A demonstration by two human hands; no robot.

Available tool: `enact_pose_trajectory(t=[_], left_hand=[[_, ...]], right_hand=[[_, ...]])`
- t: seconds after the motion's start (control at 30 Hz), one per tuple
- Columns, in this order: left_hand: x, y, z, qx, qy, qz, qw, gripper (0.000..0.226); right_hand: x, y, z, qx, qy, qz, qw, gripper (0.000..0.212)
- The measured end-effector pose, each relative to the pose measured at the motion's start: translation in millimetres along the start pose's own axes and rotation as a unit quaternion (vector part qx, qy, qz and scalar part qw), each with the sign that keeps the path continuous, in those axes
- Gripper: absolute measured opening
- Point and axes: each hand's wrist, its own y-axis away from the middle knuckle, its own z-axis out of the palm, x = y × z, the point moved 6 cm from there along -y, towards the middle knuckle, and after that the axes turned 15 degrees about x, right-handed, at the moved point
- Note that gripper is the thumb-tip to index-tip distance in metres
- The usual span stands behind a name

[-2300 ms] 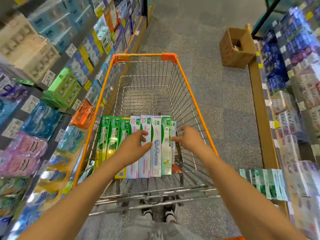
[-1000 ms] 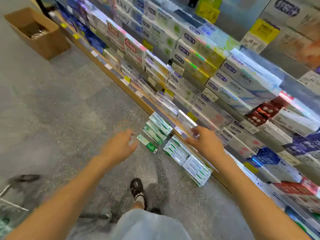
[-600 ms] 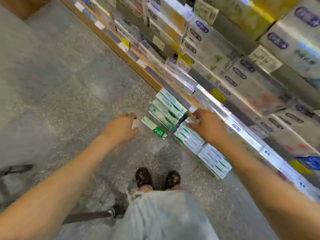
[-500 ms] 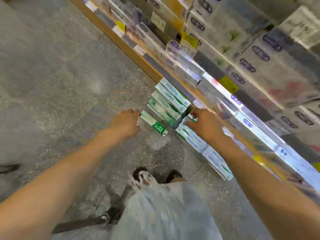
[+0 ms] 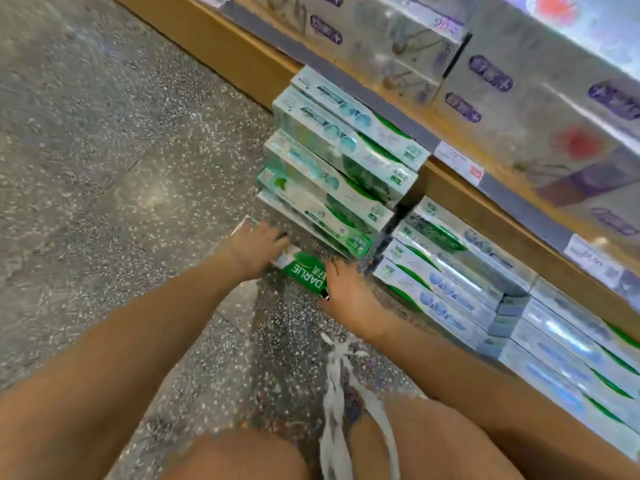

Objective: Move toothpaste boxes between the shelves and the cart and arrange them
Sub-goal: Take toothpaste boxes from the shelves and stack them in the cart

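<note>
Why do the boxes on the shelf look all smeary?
In the head view, the camera was moving, so the shelf boxes smear into streaks; the floor blurs too. The green box between the left hand and right hand stays sharp enough to read.

"DARLIE" reads in white on the green toothpaste box [image 5: 306, 273] lying on the floor

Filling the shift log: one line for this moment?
phase: pickup | left hand: on green box | right hand: same box | box: floor, beside stacked boxes

Green toothpaste box [image 5: 306, 271] — flat, floor-level.
</note>
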Motion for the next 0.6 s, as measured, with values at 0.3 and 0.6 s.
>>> enact_pose_trajectory(t=[0.3, 0.6], left_hand=[[-39, 21, -23, 0.051, 0.035, -0.047, 0.997, 0.06], [-175, 229, -293, 0.098, 0.181, -0.193, 0.959, 0.061]], right_hand=[[-11, -18, -35, 0.019, -0.014, -0.019, 1.0, 0.059], [-130, 26, -381, 0.033, -0.112, -0.156, 0.981, 0.042]])
